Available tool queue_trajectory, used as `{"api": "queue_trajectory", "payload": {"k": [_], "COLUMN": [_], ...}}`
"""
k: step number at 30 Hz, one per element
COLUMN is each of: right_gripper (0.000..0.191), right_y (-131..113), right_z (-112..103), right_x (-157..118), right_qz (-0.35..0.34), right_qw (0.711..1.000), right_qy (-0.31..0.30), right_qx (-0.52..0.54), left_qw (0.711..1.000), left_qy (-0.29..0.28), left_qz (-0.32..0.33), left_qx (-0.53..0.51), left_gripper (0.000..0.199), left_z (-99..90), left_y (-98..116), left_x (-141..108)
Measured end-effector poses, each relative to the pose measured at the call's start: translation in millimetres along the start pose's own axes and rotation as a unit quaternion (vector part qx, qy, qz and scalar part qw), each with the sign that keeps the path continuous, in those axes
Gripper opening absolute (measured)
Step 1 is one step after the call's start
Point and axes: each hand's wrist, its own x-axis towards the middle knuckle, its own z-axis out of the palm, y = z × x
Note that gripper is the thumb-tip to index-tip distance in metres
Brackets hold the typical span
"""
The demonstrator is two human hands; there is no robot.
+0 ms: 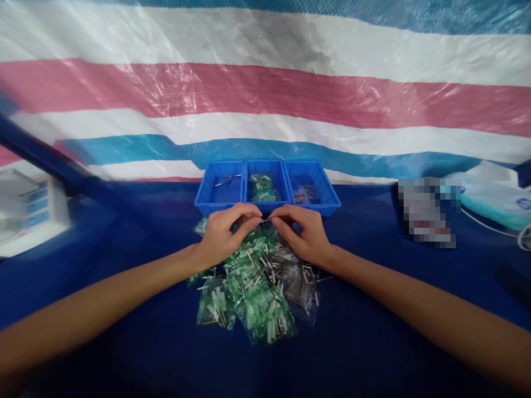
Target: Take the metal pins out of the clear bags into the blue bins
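Note:
My left hand (226,232) and my right hand (305,232) meet above a pile, each pinching one end of a thin metal pin (266,220). Most of the pin is hidden by my fingertips, so its exact kind does not show. Below them lie small green-tinted plastic bags (257,309) with metal and white pieces inside. Loose metal pins (259,271) are scattered over the bags. Clear, brownish bags (301,293) with similar pieces lie under my right hand.
Just beyond my hands stand three joined blue bins: the left bin (219,193) holds a few pins, the middle bin (265,205) green bags, the right bin (327,193) clear bags. A white device (45,215) is at far left; a blurred-out item (427,213) and teal-white pack (493,193) at right.

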Motion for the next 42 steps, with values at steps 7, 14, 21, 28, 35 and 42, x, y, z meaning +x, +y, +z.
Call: {"api": "queue_trajectory", "payload": {"k": [7,14,21,28,35,42], "right_gripper": [0.016,0.016,0.016,0.019,0.023,0.016], "right_y": [-0.5,1.3,-1.1,-0.9,0.0,1.4], "right_z": [3.4,3.3,2.8,3.0,3.6,3.2], "right_x": [-0.6,-2.3,-0.9,0.4,0.5,-0.3], "right_qz": [0.014,0.019,0.011,-0.005,-0.040,-0.044], "right_qw": [1.000,0.999,0.999,0.998,0.997,0.996], "right_qy": [0.023,0.045,0.036,0.037,0.057,0.058], "right_qx": [-0.016,-0.016,-0.034,-0.046,-0.045,-0.044], "left_qw": [0.998,0.999,1.000,0.999,1.000,0.999], "left_qy": [0.019,0.007,0.002,0.004,0.004,0.010], "left_qz": [-0.039,-0.019,-0.015,-0.004,-0.003,-0.005], "left_qx": [-0.052,-0.028,-0.025,-0.036,-0.031,-0.032], "left_gripper": [0.008,0.014,0.013,0.013,0.018,0.015], "left_z": [-0.9,-1.6,-2.4,-2.2,-2.8,-1.2], "left_y": [-3.3,-2.7,-2.8,-3.9,-4.7,-4.3], "left_x": [-1.2,4.3,4.1,3.7,3.8,3.9]}}
